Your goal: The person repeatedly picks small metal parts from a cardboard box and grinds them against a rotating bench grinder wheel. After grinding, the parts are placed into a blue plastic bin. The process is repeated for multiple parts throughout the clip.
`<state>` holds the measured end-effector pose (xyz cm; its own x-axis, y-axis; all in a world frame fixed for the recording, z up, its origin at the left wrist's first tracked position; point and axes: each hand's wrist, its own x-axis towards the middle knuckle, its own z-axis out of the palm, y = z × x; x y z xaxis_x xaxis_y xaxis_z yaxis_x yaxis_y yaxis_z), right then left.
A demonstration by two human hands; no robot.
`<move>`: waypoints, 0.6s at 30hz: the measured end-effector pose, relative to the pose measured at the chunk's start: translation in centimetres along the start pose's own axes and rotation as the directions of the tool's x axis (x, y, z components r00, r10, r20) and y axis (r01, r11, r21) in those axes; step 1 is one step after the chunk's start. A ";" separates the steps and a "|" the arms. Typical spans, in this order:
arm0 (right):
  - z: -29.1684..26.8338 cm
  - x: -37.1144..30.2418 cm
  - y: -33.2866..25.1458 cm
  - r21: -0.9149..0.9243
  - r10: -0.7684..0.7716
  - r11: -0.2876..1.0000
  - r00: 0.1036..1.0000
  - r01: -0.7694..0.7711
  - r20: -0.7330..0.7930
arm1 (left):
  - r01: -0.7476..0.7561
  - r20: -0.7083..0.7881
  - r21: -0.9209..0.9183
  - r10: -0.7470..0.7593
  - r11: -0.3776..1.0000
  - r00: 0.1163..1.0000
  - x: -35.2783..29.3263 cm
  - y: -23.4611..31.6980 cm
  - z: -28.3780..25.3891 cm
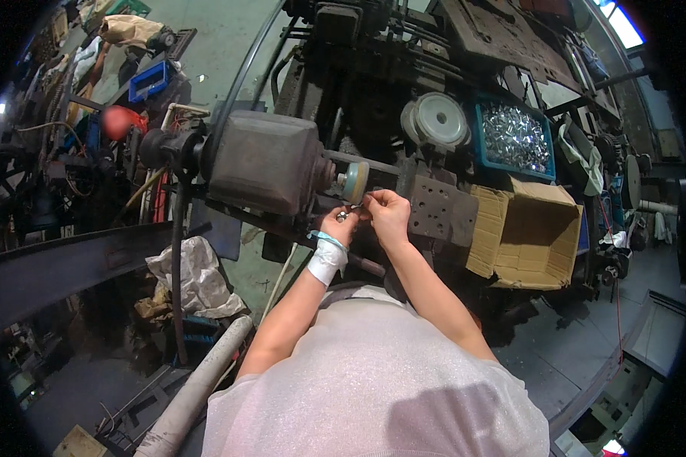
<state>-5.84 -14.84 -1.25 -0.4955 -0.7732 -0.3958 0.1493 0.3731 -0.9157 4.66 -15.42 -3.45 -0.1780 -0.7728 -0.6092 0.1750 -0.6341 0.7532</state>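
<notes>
Just below a small yellow-and-green polishing wheel (356,183), my two hands meet fingertip to fingertip. My left hand (338,228), with a white wrap and a light blue band at the wrist, is closed on a small shiny metal part (342,216). My right hand (389,215) is closed in a pinch close beside it; what lies between its fingers is too small to name. The wheel sits on the spindle of a grey, boxy machine head (264,162) to the left. I cannot tell whether the part touches the wheel.
At the right, a blue crate (550,174) holds many shiny metal pieces. An open cardboard box (484,232) stands nearer me. Beyond my right hand are a drilled metal block (438,207) and a round pale disc (440,119). A crumpled white sack (198,276) lies left.
</notes>
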 end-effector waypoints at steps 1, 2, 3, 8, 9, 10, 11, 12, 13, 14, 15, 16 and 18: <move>0.1 0.2 0.3 -0.009 -0.006 1.000 1.000 0.006 -0.012 | 0.007 -0.006 -0.029 -0.007 1.000 1.000 0.0 0.1 0.1; 0.1 0.5 0.8 -0.007 -0.031 0.999 0.999 0.031 -0.021 | 0.001 -0.001 0.019 -0.001 1.000 1.000 0.1 0.3 0.0; 0.1 0.8 1.6 -0.006 -0.056 0.998 0.998 0.056 -0.030 | -0.004 0.006 0.066 0.004 0.998 1.000 0.2 0.4 0.0; -0.1 0.1 0.9 0.065 -0.025 0.998 1.000 0.024 0.013 | 0.041 0.055 0.104 -0.047 0.994 0.997 -0.3 0.8 -0.4; -0.4 -0.2 0.7 0.070 -0.023 0.997 0.999 0.022 0.022 | 0.065 0.077 0.114 -0.074 0.991 0.994 -0.6 0.9 -0.6; -0.6 -0.5 0.5 0.076 -0.023 0.997 0.999 0.020 0.033 | 0.088 0.097 0.124 -0.100 0.988 0.990 -0.7 1.0 -0.8; -1.0 -0.8 0.3 0.106 -0.017 0.994 0.998 0.012 0.054 | 0.135 0.126 0.065 -0.142 0.989 0.982 -1.0 0.9 -1.2; -1.4 -1.2 0.1 0.136 -0.012 0.991 0.997 0.002 0.075 | 0.184 0.158 0.007 -0.182 0.983 0.970 -1.3 0.7 -1.7; -1.8 -1.5 0.0 0.165 -0.006 0.986 0.996 -0.010 0.094 | 0.236 0.193 -0.049 -0.222 0.971 0.956 -1.5 0.5 -2.0; -2.0 -1.7 -0.1 0.202 0.013 0.979 0.991 -0.039 0.132 | 0.285 0.288 -0.100 -0.246 0.953 0.925 -1.4 0.6 -2.3; -2.2 -1.8 -0.1 0.238 0.030 0.969 0.985 -0.071 0.170 | 0.337 0.382 -0.146 -0.261 0.930 0.886 -1.2 0.7 -2.5; -2.3 -1.8 -0.2 0.272 0.043 0.957 0.976 -0.101 0.212 | 0.388 0.472 -0.187 -0.264 0.902 0.841 -1.0 0.8 -2.7; -2.5 -1.9 0.3 0.285 0.017 0.955 0.976 -0.080 0.216 | 0.362 0.454 -0.181 -0.249 0.914 0.855 -0.8 0.4 -2.5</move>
<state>-6.97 -12.00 -0.65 -0.2966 -0.8592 -0.4170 0.4257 0.2719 -0.8631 7.31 -15.11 -3.29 -0.6358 -0.4907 -0.5958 0.2711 -0.8647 0.4229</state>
